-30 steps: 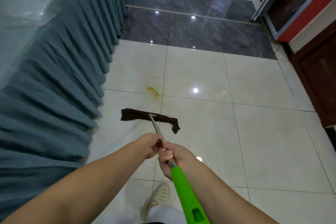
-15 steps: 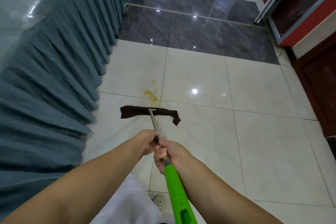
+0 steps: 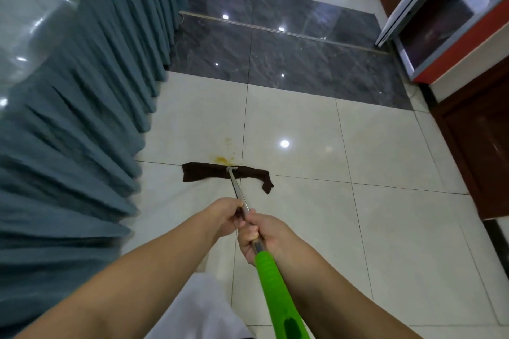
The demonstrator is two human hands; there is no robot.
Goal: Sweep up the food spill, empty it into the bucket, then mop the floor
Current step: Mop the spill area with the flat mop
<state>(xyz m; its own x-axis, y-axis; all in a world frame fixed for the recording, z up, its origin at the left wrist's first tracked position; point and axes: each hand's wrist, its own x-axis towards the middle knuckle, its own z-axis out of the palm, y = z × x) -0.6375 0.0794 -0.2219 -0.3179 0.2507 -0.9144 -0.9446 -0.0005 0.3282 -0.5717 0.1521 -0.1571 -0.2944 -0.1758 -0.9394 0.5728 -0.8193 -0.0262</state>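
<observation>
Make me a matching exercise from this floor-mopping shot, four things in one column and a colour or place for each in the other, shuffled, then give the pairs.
Things:
1. mop cloth
2. handle grip
3. stain
4. curtain

Descriptions:
A. yellow, just beyond the mop head
B. bright green, below the right hand
C. grey-blue pleats at left
D. dark brown, flat on the tile

Pairs: 1-D, 2-B, 3-A, 4-C
</observation>
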